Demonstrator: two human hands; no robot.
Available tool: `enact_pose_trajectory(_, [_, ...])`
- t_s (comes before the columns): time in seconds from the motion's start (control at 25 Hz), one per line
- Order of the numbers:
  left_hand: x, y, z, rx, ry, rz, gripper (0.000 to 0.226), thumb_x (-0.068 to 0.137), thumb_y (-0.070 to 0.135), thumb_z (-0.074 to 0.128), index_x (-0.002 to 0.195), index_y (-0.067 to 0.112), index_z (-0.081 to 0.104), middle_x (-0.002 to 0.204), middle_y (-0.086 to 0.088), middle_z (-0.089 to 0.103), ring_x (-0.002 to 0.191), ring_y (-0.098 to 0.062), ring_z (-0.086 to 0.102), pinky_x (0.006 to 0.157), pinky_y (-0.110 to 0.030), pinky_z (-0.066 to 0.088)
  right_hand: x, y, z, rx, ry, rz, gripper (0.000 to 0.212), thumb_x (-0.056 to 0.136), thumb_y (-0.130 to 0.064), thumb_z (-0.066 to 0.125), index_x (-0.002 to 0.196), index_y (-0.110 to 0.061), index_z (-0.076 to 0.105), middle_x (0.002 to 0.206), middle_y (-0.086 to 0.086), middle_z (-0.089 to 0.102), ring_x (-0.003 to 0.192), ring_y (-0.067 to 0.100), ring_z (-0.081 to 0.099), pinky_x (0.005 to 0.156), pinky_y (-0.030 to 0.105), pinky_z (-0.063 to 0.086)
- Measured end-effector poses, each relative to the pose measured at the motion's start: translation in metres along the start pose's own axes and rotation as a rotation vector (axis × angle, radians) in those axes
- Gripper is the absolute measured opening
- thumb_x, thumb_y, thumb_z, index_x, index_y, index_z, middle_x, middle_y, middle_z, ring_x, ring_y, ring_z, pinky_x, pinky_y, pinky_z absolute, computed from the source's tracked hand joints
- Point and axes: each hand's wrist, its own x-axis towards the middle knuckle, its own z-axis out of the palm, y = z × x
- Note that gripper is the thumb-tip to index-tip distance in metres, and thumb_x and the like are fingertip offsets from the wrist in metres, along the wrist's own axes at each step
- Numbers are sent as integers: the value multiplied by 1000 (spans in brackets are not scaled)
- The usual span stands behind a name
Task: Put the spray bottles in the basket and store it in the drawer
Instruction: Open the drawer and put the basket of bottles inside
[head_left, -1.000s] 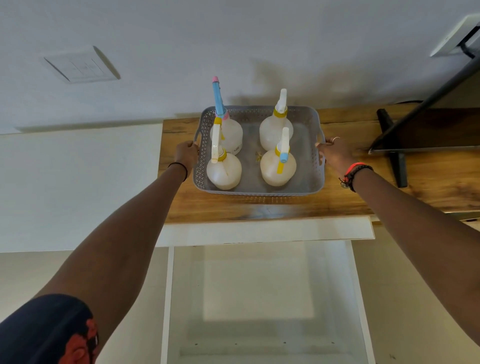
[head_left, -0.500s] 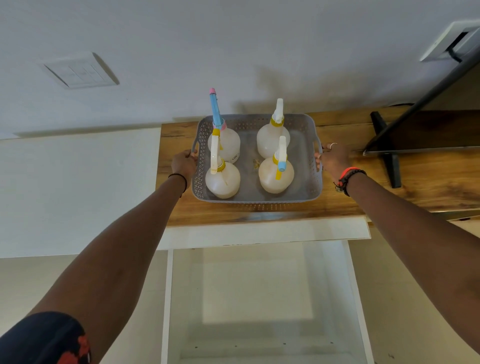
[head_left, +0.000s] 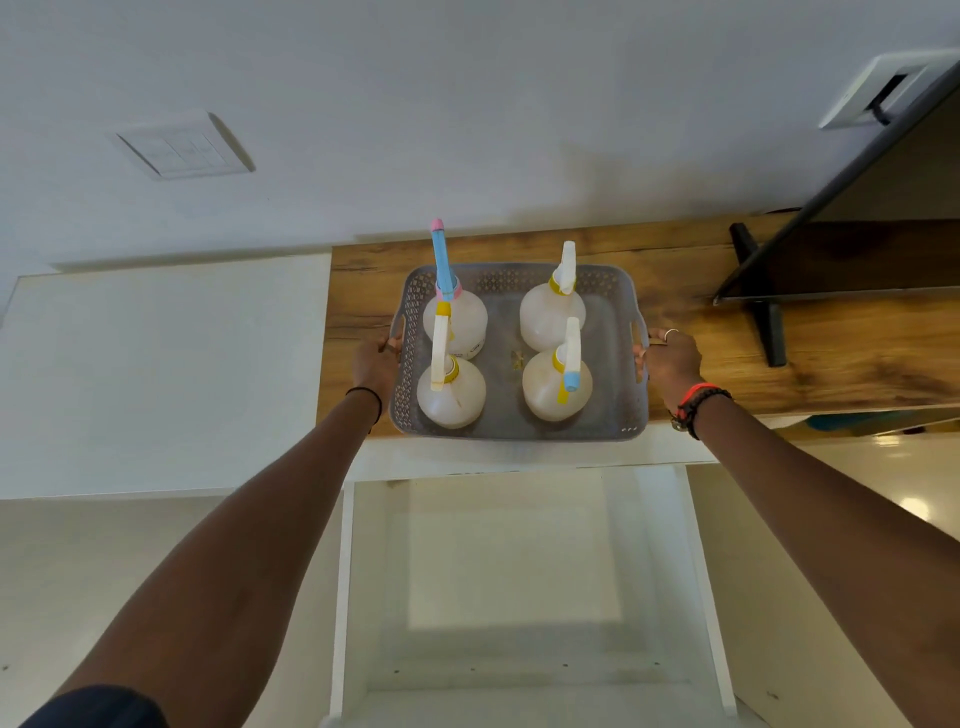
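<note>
A grey perforated basket (head_left: 618, 410) holds several translucent spray bottles standing upright. One at the back left has a blue and pink nozzle (head_left: 441, 260); one at the front right has a blue trigger tip (head_left: 557, 387). My left hand (head_left: 375, 366) grips the basket's left handle and my right hand (head_left: 670, 358) grips the right handle. The basket's front edge hangs past the front of the wooden counter (head_left: 779, 364). Below it a white drawer (head_left: 514, 571) stands pulled out, with nothing seen inside.
A black monitor on a stand (head_left: 763, 312) sits on the counter to the right of the basket. A white wall with a switch plate (head_left: 182, 148) rises behind. A white surface (head_left: 166, 374) adjoins the counter on the left.
Both hands have drawn the basket toward me, from the middle of the counter to past its front edge, above the open drawer.
</note>
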Motion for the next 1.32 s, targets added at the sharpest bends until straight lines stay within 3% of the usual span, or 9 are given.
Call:
enact_pose_trajectory(0.16, [-33, -15, -6, -7, -10, 26, 24, 96, 9, 43, 90, 15, 65, 94, -11, 64, 89, -23, 56, 86, -42, 50, -28, 19, -10, 16, 30, 12, 38, 90, -3, 57, 128, -6, 58, 119, 20, 66, 88, 24, 61, 78, 34, 53])
enact_pose_trajectory(0.28, [-62, -26, -11, -22, -16, 18, 24, 96, 7, 43, 103, 10, 65, 95, -12, 64, 90, -24, 56, 90, -45, 50, -50, 35, -19, 59, 11, 26, 38, 90, -2, 55, 128, -3, 58, 121, 20, 65, 96, 28, 63, 88, 41, 54])
enact_pose_trajectory(0.48, [-117, -53, -19, -2, 53, -55, 22, 94, 14, 47, 100, 10, 68, 100, -16, 70, 98, -33, 64, 95, -52, 52, -87, 66, -33, 23, 13, 62, 35, 90, -4, 56, 125, -3, 60, 122, 20, 65, 110, 35, 63, 95, 50, 51])
enact_pose_trajectory(0.72, [-168, -84, -31, 37, 82, -55, 29, 95, 16, 45, 117, 12, 65, 115, -14, 69, 108, -31, 62, 100, -46, 49, -132, 104, -46, 31, 6, 56, 32, 88, -6, 56, 118, -6, 66, 114, 20, 69, 102, 34, 64, 92, 50, 52])
enact_pose_trajectory(0.84, [-191, -100, -36, 50, 105, -25, 28, 96, 17, 45, 113, 11, 67, 107, -10, 70, 103, -28, 62, 94, -37, 49, -152, 121, -49, 18, 2, 58, 32, 88, -9, 58, 119, -8, 66, 113, 19, 69, 105, 37, 64, 93, 50, 52])
enact_pose_trajectory(1.0, [-222, -120, -44, 87, 134, 11, 26, 96, 17, 46, 104, 10, 69, 88, -6, 69, 87, -26, 61, 77, -29, 43, -175, 141, -51, -4, 7, 47, 32, 90, -9, 58, 121, -6, 64, 113, 21, 69, 106, 35, 64, 94, 44, 52])
enact_pose_trajectory(1.32, [-258, -160, -52, 124, 181, -46, 27, 97, 13, 45, 109, 7, 68, 105, -15, 71, 88, -20, 58, 82, -27, 42, -201, 172, -48, -63, -29, 47, 28, 89, -11, 59, 116, -6, 66, 109, 18, 72, 96, 30, 66, 80, 29, 47])
